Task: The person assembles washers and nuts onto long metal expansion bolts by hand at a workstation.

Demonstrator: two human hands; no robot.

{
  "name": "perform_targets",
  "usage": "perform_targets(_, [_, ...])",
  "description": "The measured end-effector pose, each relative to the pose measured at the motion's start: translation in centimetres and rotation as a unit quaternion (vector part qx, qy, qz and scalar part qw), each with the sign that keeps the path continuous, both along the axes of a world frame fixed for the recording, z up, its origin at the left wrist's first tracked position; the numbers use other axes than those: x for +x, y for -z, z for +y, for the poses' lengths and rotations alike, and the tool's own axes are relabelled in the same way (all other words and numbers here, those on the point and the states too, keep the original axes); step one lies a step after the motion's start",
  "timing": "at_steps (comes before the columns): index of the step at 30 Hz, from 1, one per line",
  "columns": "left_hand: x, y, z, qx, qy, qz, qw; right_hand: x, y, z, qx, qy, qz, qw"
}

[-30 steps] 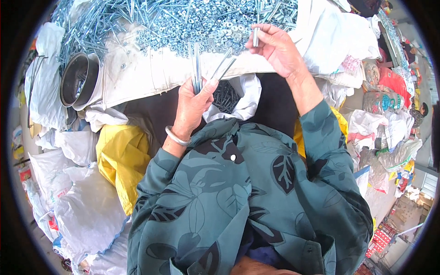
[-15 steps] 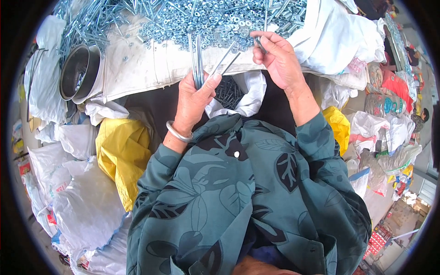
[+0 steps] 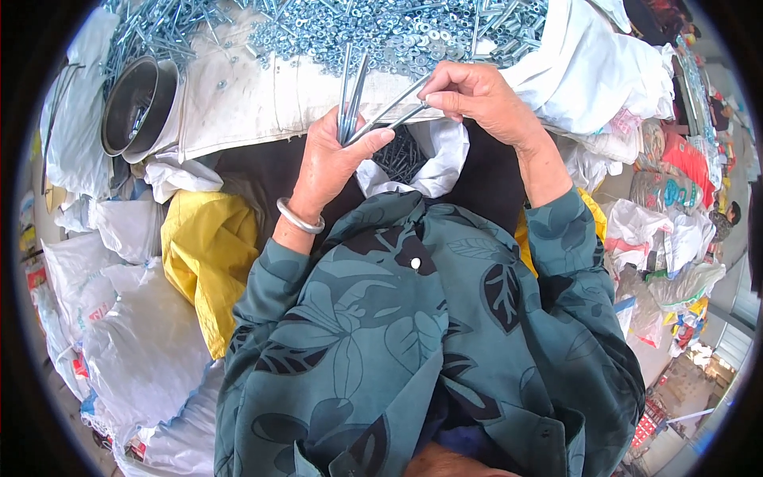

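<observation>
A cloth-covered counter [image 3: 238, 103] is spread across the top of the frame, with bulging white sacks [image 3: 135, 350] crowded at the lower left and a yellow sack [image 3: 207, 254] set beside them. Loose nuts and washers [image 3: 381, 40] are heaped at the upper centre, long fasteners [image 3: 151, 36] are piled at the upper left, and a dark bowl [image 3: 119, 103] is placed below that pile. Just above the centre, an open white bag [image 3: 449, 147] is seen beyond the jacket [image 3: 358, 310]. Fingertip work at a rod end is judged to be the step in hand; for this, the rods are best kept fanned so that one tip is offered at a time, the bundle steadied at its base, and the tip met squarely with light pressure. Between the hands, upper centre, the metal rods are carried as upright rods [image 3: 347, 95] and slanted rods [image 3: 397, 101]. The grip of the left hand [image 3: 322, 163] is closed around their lower ends, the thumb laid along them. The grip of the right hand [image 3: 477, 95] is pinched at the slanted tips; whether a small part is also held there cannot be told, being partly hidden by the fingers.
</observation>
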State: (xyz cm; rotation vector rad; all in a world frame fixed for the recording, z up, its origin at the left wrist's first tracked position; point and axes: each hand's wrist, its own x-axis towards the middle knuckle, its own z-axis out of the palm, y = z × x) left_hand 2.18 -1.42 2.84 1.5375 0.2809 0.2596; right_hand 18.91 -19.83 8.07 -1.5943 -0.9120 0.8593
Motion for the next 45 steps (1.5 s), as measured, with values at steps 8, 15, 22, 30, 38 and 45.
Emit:
perform_targets(8, [0.6,1.2,-1.0,-0.149,-0.065,0.019,0.987,-0.5,0.5,2.5,0.133,0.061,0.101,0.984])
perform_targets(15, [0.6,2.5,-0.4,-0.161,-0.088,0.012,0.983,-1.0,0.3,4.0,0.055,0.069,-0.058,0.994])
perform_targets(22, [0.9,2.2,-0.5,-0.154,-0.128,-0.003,0.98,-2.5,-0.2,4.8,0.029,0.042,0.046,0.998])
perform_targets(30, [1.0,2.0,0.1,-0.226,-0.154,-0.055,0.96,1.7,5.2,2.0,-0.105,0.095,-0.413,0.899])
perform_targets(38, [1.0,1.7,0.4,-0.238,-0.15,-0.078,0.957,-0.2,7.2,2.5,-0.124,0.105,-0.505,0.848])
perform_targets(45, [1.1,1.6,0.5,-0.238,-0.14,-0.086,0.957,0.5,8.3,3.5,-0.121,0.104,-0.497,0.853])
